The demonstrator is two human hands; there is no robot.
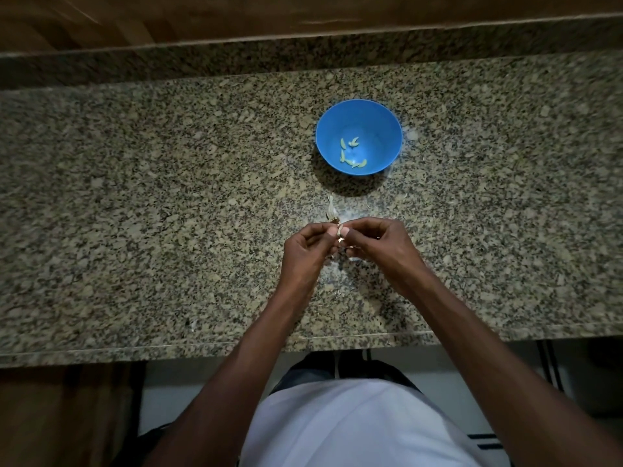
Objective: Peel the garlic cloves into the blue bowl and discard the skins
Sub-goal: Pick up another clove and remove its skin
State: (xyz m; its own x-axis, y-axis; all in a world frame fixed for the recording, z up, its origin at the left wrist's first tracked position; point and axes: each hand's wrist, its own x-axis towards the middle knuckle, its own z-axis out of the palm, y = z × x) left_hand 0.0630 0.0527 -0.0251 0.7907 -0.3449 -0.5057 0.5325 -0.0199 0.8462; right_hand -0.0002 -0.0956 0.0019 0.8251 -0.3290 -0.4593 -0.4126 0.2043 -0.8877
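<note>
A blue bowl (pixel 387 129) stands on the granite counter beyond my hands, with several peeled garlic cloves (pixel 350 153) on its bottom. My left hand (pixel 308 249) and my right hand (pixel 376 244) meet just above the counter, fingertips together. Between them they pinch a small pale garlic clove (pixel 339 229); most of it is hidden by the fingers. A piece of garlic with papery skin (pixel 331 210) lies on the counter right behind my hands. Thin skin scraps (pixel 337 264) lie under and around the hands.
The speckled granite counter (pixel 168 214) runs left to right, with a raised back ledge (pixel 303 55) and a front edge near my body. A small white skin scrap (pixel 194 325) lies near the front edge at left. The light is dim.
</note>
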